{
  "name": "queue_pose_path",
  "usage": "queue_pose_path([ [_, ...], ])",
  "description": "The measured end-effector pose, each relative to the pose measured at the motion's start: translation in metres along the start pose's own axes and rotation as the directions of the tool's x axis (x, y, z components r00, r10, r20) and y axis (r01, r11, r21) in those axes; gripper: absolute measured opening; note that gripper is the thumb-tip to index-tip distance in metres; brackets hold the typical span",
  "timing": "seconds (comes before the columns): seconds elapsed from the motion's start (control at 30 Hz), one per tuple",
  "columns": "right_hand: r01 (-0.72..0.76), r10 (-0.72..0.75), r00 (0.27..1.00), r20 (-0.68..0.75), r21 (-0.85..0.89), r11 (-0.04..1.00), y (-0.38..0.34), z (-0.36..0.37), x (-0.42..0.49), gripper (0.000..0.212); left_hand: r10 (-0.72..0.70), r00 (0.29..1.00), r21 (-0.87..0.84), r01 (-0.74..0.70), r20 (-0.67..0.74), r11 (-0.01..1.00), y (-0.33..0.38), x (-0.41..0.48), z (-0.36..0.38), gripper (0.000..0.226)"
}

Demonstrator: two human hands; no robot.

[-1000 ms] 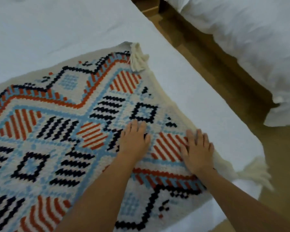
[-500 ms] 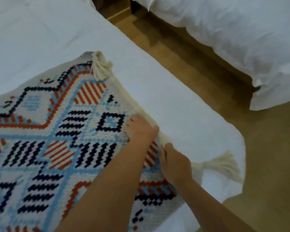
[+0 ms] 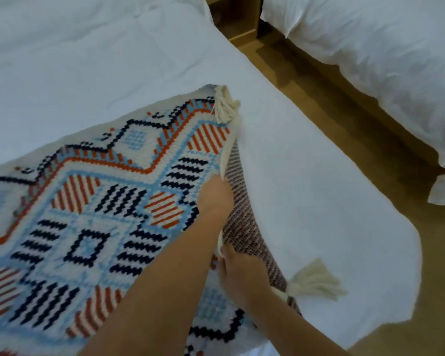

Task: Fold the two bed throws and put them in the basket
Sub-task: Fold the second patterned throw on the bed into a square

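A woven bed throw with orange, blue and black patterns and cream tassels lies on the white bed. My left hand grips its right edge and lifts it, so the brownish underside shows. Just below it, my right hand holds the same edge. One tassel sits at the far corner of the edge, another tassel at the near corner, lying on the sheet. Only this one throw is in view, and no basket is visible.
The bed's right edge and corner drop to a wooden floor. A second bed with white bedding stands across the narrow aisle at the right. A wooden piece of furniture sits between the beds at the top.
Both hands went from lying flat on the throw to gripping its right edge. That edge is now raised off the bed and turning leftward, exposing the underside.
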State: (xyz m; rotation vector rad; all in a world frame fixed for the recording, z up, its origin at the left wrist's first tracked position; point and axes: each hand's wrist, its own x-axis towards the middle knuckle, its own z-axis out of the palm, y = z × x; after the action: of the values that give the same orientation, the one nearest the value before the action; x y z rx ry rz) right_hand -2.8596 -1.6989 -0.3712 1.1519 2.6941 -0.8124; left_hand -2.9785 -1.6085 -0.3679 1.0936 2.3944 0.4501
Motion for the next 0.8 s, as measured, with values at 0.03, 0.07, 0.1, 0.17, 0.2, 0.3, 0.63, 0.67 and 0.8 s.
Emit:
queue_pose_path([
  [0.03,0.023,-0.023,1.0,0.004,0.014,1.0,-0.017,0.003,0.001,0.032,-0.004,0.999,-0.005,0.003,-0.032,1.0,-0.019,-0.001,-0.012,0.032],
  [0.07,0.044,-0.045,0.999,0.003,0.029,0.999,-0.035,0.008,0.002,0.033,-0.018,0.998,-0.008,0.018,-0.063,1.0,-0.038,-0.003,-0.024,0.032],
  [0.1,0.057,-0.057,0.998,-0.004,0.046,0.997,-0.054,0.013,0.003,0.034,-0.04,0.995,-0.017,0.039,-0.09,0.999,-0.058,-0.006,-0.037,0.032],
  [0.17,0.086,-0.085,0.996,-0.014,0.049,0.995,-0.095,0.03,0.006,0.038,-0.076,0.989,-0.041,0.071,-0.126,0.997,-0.1,-0.014,-0.062,0.033],
  [0.2,0.106,-0.106,0.994,0.0,0.042,0.994,-0.117,0.041,0.007,0.04,-0.093,0.987,-0.062,0.085,-0.134,0.994,-0.122,-0.019,-0.075,0.033],
  [0.3,0.119,-0.122,0.992,0.042,0.066,0.991,-0.187,0.074,0.007,0.038,-0.166,0.978,-0.164,0.145,-0.123,0.976,-0.191,-0.041,-0.107,0.027],
  [0.63,0.199,-0.204,0.964,0.171,0.046,0.979,-0.427,0.199,-0.007,0.043,-0.355,0.907,-0.252,0.298,-0.224,0.921,-0.454,-0.122,-0.219,0.027],
  [0.67,0.239,-0.235,0.956,0.177,-0.003,0.971,-0.445,0.209,-0.01,0.044,-0.388,0.893,-0.237,0.336,-0.228,0.912,-0.478,-0.13,-0.228,0.031],
  [0.8,0.244,-0.243,0.94,0.238,0.027,0.97,-0.512,0.237,-0.023,0.036,-0.454,0.856,-0.264,0.391,-0.247,0.882,-0.559,-0.163,-0.256,0.039],
])
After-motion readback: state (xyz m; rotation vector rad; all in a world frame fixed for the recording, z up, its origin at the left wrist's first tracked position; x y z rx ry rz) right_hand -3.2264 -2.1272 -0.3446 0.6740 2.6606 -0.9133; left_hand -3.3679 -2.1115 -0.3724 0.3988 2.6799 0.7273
